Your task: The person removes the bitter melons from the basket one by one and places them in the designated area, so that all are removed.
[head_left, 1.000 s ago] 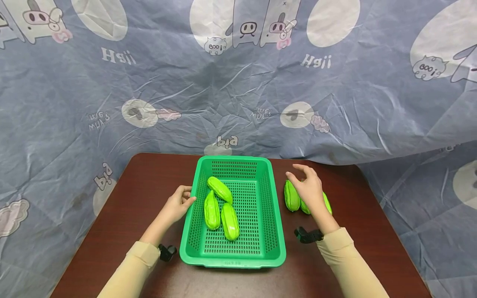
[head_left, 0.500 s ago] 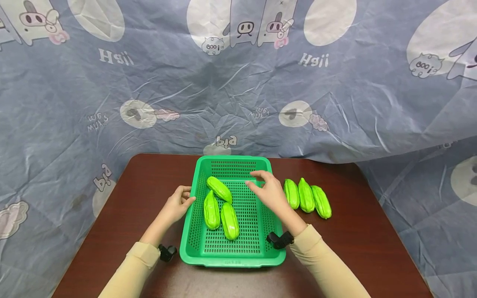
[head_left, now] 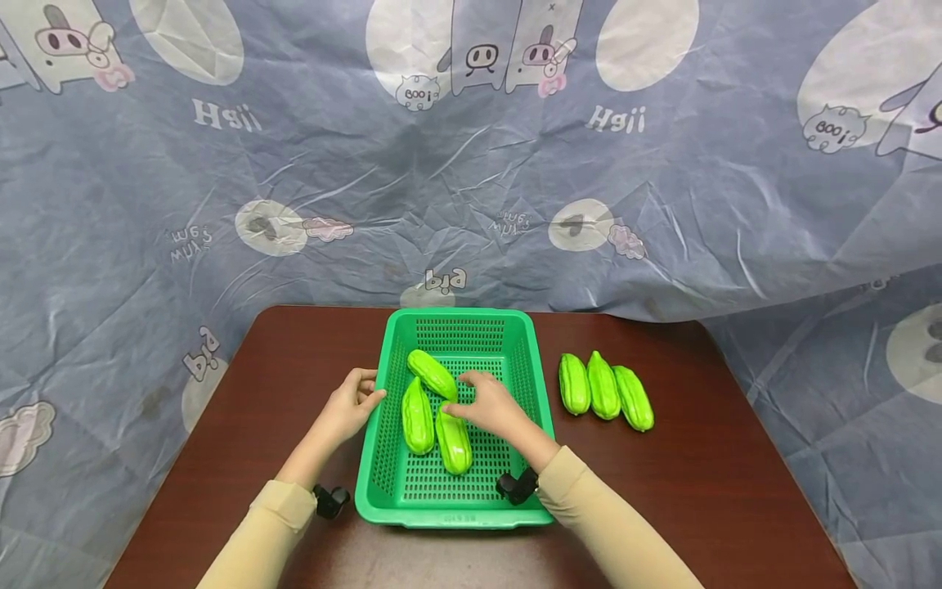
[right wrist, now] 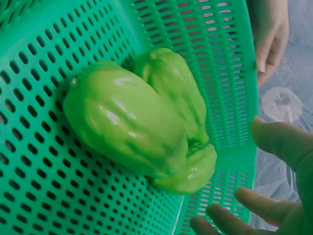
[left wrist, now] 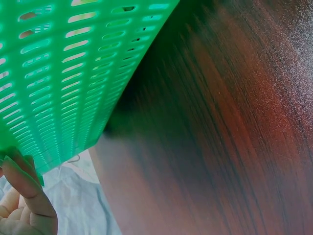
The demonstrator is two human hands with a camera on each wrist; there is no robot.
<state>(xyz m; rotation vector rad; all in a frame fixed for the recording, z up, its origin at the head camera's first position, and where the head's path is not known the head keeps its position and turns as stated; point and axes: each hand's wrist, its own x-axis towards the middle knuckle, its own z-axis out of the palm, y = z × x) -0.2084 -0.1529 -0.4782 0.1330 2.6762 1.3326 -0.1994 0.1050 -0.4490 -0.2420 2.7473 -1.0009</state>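
A green slotted plastic basket (head_left: 459,519) holds three glossy, ribbed bright-green gourds. One gourd (head_left: 432,375) lies slanted at the back, one (head_left: 418,421) at the left and one (head_left: 455,446) in front. My left hand (head_left: 352,406) grips the basket's left rim; in the left wrist view a curled finger (left wrist: 27,188) meets the rim. Inside the basket, my right hand (head_left: 495,406) reaches over the gourds with thumb and fingers spread. The right wrist view shows its thumb (right wrist: 281,139) apart from the large gourd (right wrist: 122,117), nothing between the fingers.
Three more gourds (head_left: 603,391) lie side by side on the dark wooden table (head_left: 692,474), right of the basket. A blue-grey patterned cloth (head_left: 471,180) hangs behind the table. Each wrist wears a small black camera (head_left: 518,486).
My right hand has moved left from above the gourds on the table, across the basket's right side, and down to the gourds inside. My left hand has stayed at the rim.
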